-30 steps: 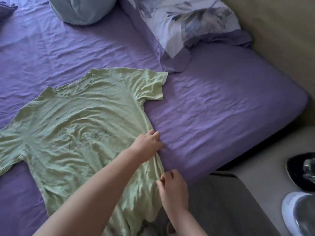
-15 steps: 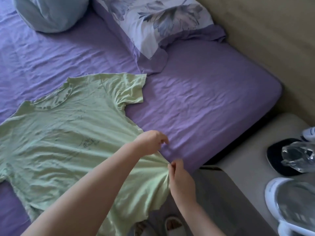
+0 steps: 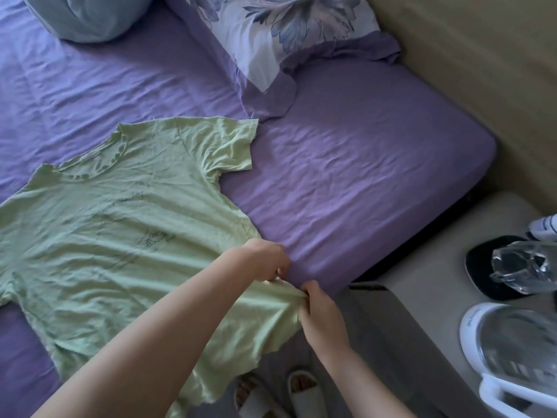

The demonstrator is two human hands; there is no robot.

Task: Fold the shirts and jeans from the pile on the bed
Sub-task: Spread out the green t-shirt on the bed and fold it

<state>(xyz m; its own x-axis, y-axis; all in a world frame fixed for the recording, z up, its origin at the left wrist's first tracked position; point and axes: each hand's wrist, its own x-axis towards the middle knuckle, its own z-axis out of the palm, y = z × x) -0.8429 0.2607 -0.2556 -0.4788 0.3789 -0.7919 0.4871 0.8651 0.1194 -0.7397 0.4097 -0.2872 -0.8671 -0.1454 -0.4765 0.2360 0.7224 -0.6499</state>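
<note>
A light green T-shirt [image 3: 120, 236] lies spread face up on the purple bed sheet [image 3: 346, 182], collar toward the far left, hem hanging over the near bed edge. My left hand [image 3: 268, 259] pinches the shirt's right side seam near the bed edge. My right hand [image 3: 319, 318] grips the same side edge a little lower, close to the hem, bunching the cloth. The shirt's left sleeve runs out of view at the left. No jeans or pile are in view.
A floral pillow [image 3: 280, 34] and a pale blue cushion [image 3: 87, 16] lie at the head of the bed. A bedside table [image 3: 422, 297] at right carries a kettle [image 3: 512, 351], a glass object [image 3: 524, 267] and a black pad. Slippers [image 3: 280, 393] stand on the floor.
Both hands went from resting on the shirt's side edge to pinching it. The right hand moved up closer to the left, and the cloth between them is now bunched and slightly lifted.
</note>
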